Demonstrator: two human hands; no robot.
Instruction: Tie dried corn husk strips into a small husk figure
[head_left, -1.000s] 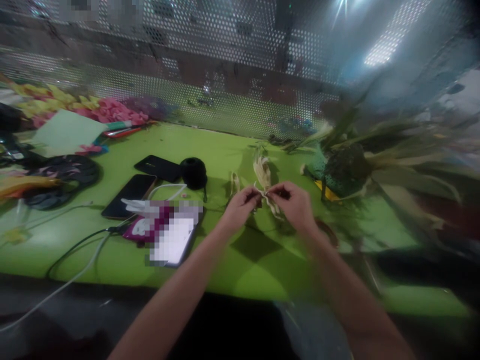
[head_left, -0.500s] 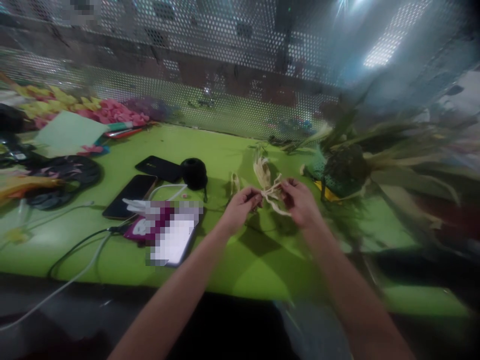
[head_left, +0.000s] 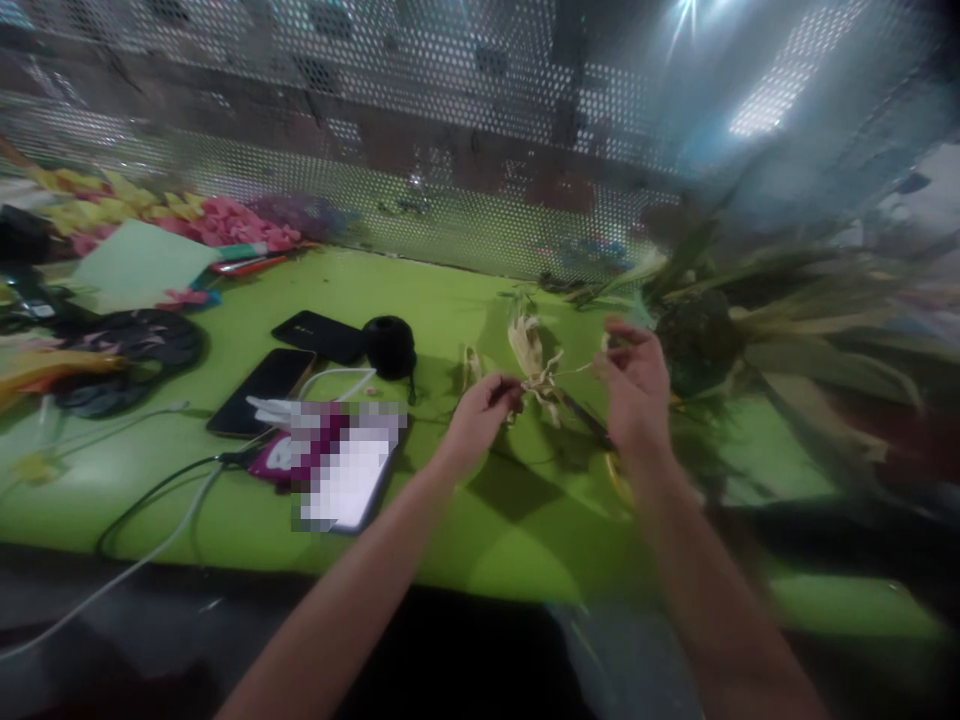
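My left hand (head_left: 487,410) is closed, its thumb and fingers pinching the base of a bundle of pale dried husk (head_left: 526,345). The bundle spreads upward, and ragged strips stick out around its tied middle. My right hand (head_left: 634,385) is raised to the right, fingertips closed on a thin strip of husk (head_left: 576,371) that runs taut from the bundle. Under the right palm, a dark blade (head_left: 589,418) points at the bundle, with a yellow loop (head_left: 619,482) by the wrist; they look like scissors. Whether the palm grips them is unclear.
Phones (head_left: 262,390), a black rounded device (head_left: 388,347), a purple packet (head_left: 296,450) and cables lie left on the green table (head_left: 442,300). Pink and yellow crafted petals (head_left: 240,222) are at the back left. A long-leaved bundle (head_left: 697,340) stands right; perforated metal panel rises behind.
My right hand has moved right and up from the bundle, drawing the strip out. The dark blade and yellow loop now show beneath it. My left hand stays put.
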